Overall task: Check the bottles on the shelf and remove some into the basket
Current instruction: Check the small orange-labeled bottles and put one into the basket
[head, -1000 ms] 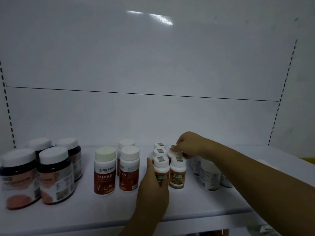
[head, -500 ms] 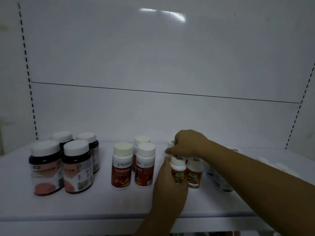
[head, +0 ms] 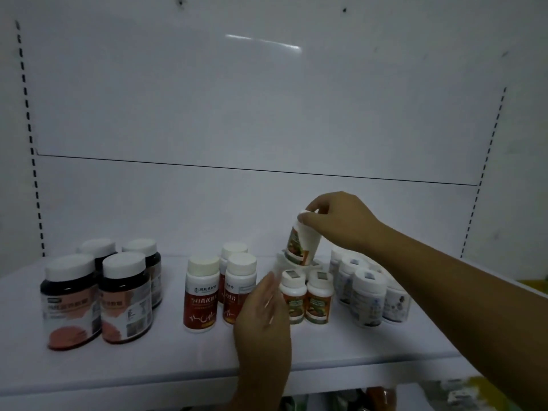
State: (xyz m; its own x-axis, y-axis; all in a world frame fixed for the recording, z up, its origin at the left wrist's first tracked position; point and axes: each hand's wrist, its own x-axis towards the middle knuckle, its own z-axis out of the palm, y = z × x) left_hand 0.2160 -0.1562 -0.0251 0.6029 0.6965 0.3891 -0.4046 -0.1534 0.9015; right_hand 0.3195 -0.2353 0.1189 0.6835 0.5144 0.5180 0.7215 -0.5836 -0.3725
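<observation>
**One bottle lifted, basket not in view**

One small bottle hangs clear of the shelf, tilted. The fingertips of the right hand pinch its cap from above. Just below the grip a pair of the same kind stands upright. The left hand lies beside the nearer one, fingers straight and holding nothing (blur hides whether it touches).

The step in hand looks like the check, since the label is partly in sight. Next, I judge, the bottle is either set down behind the pair or carried out to the basket. No basket shows here, so that carry would want a fuller hold than a cap pinch.

Left of the grip and lower stand red bottles, and farther left dark jars. To its right, white bottles sit under the forearm.

The shelf is plain white, with a white back panel and slotted uprights. The light is dim.
</observation>
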